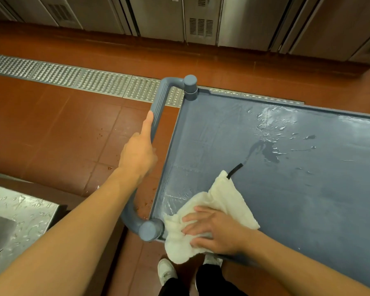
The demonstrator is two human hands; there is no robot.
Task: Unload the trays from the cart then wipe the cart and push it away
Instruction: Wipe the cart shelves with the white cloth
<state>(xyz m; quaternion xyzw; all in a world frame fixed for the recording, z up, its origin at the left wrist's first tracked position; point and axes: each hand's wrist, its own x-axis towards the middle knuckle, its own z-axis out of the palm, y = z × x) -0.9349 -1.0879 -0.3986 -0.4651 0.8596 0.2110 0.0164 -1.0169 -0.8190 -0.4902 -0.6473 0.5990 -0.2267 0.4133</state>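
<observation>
The grey-blue cart top point(286, 189) fills the right half of the view, with no trays on it. Water streaks and puddles glisten on its far middle part. My left hand point(138, 152) grips the cart's grey handle bar point(158, 103) at the left end. My right hand point(212, 229) lies flat, fingers spread, pressing a cream-white cloth point(220, 201) onto the near left corner of the top. The cloth hangs a little over the near edge. A black loop tag point(235, 170) sticks out from the cloth's far corner.
Red-brown floor tiles point(51, 129) surround the cart. A metal drain grate point(73, 77) runs across the floor behind it. Stainless cabinets point(201, 22) line the far wall. A wet steel sink counter point(19, 210) stands at the near left. My white shoes point(166, 272) show below the cart's edge.
</observation>
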